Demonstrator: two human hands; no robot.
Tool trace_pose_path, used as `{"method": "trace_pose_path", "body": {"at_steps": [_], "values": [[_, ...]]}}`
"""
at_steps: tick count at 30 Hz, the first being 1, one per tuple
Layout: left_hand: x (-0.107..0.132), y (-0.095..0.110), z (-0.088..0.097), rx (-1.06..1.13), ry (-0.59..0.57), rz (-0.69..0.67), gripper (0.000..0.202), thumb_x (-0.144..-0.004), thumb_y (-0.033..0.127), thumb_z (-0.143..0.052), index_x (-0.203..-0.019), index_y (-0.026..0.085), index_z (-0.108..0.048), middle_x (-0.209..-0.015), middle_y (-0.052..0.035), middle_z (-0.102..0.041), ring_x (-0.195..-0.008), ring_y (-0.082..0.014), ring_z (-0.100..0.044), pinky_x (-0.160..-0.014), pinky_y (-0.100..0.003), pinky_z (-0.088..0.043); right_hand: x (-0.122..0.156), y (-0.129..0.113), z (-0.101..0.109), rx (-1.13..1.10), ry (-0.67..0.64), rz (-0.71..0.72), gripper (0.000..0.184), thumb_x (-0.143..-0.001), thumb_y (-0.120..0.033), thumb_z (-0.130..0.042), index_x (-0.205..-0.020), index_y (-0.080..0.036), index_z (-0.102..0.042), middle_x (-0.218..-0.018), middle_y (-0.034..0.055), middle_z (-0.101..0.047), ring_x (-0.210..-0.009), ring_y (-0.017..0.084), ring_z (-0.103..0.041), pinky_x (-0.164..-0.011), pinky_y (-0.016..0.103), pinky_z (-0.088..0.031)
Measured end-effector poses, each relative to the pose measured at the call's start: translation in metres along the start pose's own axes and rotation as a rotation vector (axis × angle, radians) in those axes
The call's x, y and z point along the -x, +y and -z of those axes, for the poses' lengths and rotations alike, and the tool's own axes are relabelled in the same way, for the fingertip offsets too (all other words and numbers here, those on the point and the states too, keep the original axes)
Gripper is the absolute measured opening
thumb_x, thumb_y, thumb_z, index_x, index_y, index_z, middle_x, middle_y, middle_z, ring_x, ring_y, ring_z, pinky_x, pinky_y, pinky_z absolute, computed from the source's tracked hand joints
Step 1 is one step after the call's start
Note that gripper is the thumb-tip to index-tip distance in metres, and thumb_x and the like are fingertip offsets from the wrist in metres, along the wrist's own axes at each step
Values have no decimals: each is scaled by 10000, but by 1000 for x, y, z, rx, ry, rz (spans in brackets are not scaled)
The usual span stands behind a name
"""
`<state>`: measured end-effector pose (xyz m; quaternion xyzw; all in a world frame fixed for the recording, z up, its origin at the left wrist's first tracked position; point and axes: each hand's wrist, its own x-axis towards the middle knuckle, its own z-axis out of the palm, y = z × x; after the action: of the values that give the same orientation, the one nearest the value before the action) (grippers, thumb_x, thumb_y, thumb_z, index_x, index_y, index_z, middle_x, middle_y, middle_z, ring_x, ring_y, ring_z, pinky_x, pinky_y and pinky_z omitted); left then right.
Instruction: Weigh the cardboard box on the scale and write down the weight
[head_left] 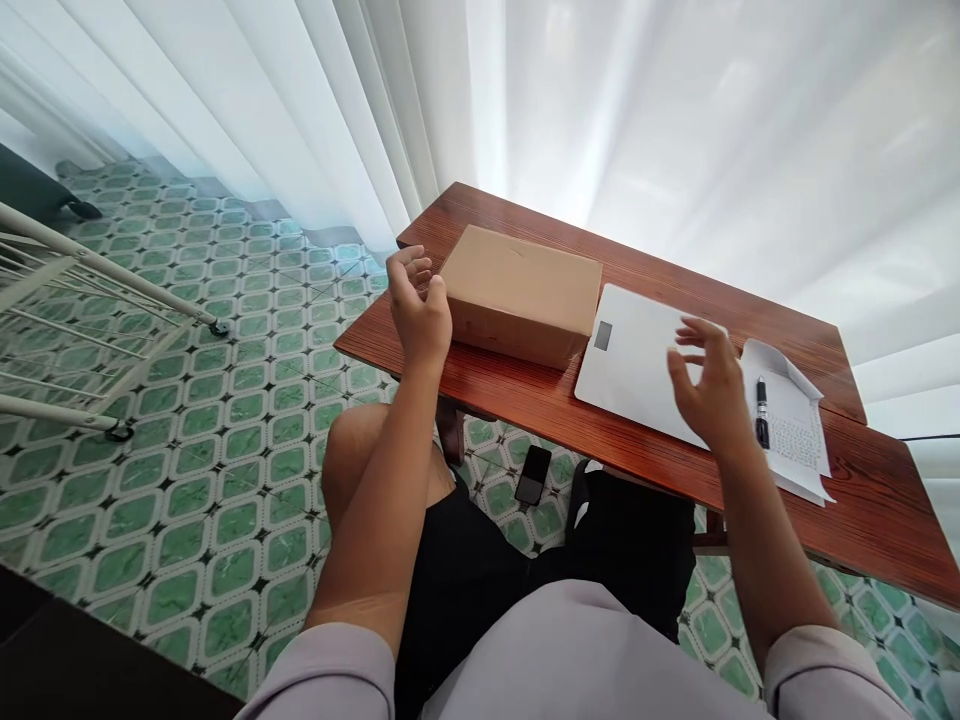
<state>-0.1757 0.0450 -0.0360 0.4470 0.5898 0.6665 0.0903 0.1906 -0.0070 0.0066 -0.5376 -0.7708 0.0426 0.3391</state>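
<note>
A closed brown cardboard box (517, 285) lies on the wooden table. My left hand (420, 305) is at the box's left end, thumb up and fingers loosely bent. Whether it touches the cardboard I cannot tell, but nothing is held in it. To the right of the box lies a flat white scale (637, 350) with a small grey display near its left edge. Over the right part of this scale hovers my right hand (709, 385), empty, its thumb and fingers apart. It hides part of the scale.
Right of the scale, a black pen (762, 410) rests on sheets of paper (799, 440) with writing. Below the table (525, 415), a black phone (533, 475) lies on the tiled floor. A white wheeled rack (112, 270) stands at the left; white curtains (525, 110) hang behind the table.
</note>
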Motion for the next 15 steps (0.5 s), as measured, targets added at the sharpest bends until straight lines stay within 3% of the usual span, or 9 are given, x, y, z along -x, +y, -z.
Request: {"method": "trace_pose_path", "body": {"at_steps": [3,5,8,9,10,11,13,15], "values": [[15,16,5,-116,125,-239,227,-910,223,-482,-1132,216,-531,-1166,-105,-596,-1122,-241,-559,-978,-413,-453,-15,-28,-34,-113,-6,63,420,-1018,-398,-444,-1412,-254,-459,-1246,135,-603,-1177,229,-613,-922,409,-590],[32,27,8,-176,143,-564,138,-934,223,-488,-1057,222,-552,-1029,-78,-603,-1019,-238,-549,-957,-425,-398,-21,-32,-47,-145,-35,97,412,-1026,-402,-428,-1411,-261,-460,-1248,130,-597,-1175,228,-604,-925,406,-584],[74,34,4,-99,-80,-1163,111,-873,161,-529,-951,231,-565,-812,-22,-582,-781,-189,-496,-747,-374,-366,-28,-30,-55,-143,-77,136,430,-1036,-429,-408,-1432,-265,-448,-1221,119,-605,-1139,232,-594,-943,415,-559],[94,33,0,-26,-218,-1284,75,-862,179,-558,-911,234,-566,-775,-7,-570,-722,-176,-468,-686,-360,-344,-29,-30,-55,-127,-90,148,440,-1040,-443,-396,-1440,-266,-442,-1209,116,-609,-1125,236,-591,-954,422,-547],[116,30,-4,10,-443,-1335,38,-873,214,-580,-899,241,-575,-760,7,-575,-682,-164,-452,-643,-347,-319,-31,-29,-55,-104,-100,158,448,-1043,-457,-380,-1445,-267,-441,-1194,115,-611,-1110,240,-588,-964,429,-534],[139,24,-9,34,-712,-1364,54,-922,286,-567,-898,243,-591,-731,12,-568,-647,-156,-441,-607,-340,-297,-32,-29,-55,-78,-104,167,453,-1046,-472,-361,-1442,-267,-445,-1176,113,-613,-1094,246,-585,-970,434,-522],[189,7,-16,63,-1409,-1214,202,-968,325,-523,-809,219,-588,-710,-12,-592,-640,-149,-467,-588,-335,-308,-33,-30,-54,-29,-86,175,455,-1050,-493,-315,-1413,-266,-470,-1121,109,-610,-1056,254,-581,-973,439,-502],[234,-16,-18,78,-1642,-1157,233,-932,278,-573,-709,208,-576,-650,-10,-592,-622,-131,-491,-567,-308,-337,-31,-32,-54,-4,-42,179,451,-1053,-499,-278,-1364,-259,-501,-1058,102,-601,-1014,255,-580,-973,441,-485]]}}
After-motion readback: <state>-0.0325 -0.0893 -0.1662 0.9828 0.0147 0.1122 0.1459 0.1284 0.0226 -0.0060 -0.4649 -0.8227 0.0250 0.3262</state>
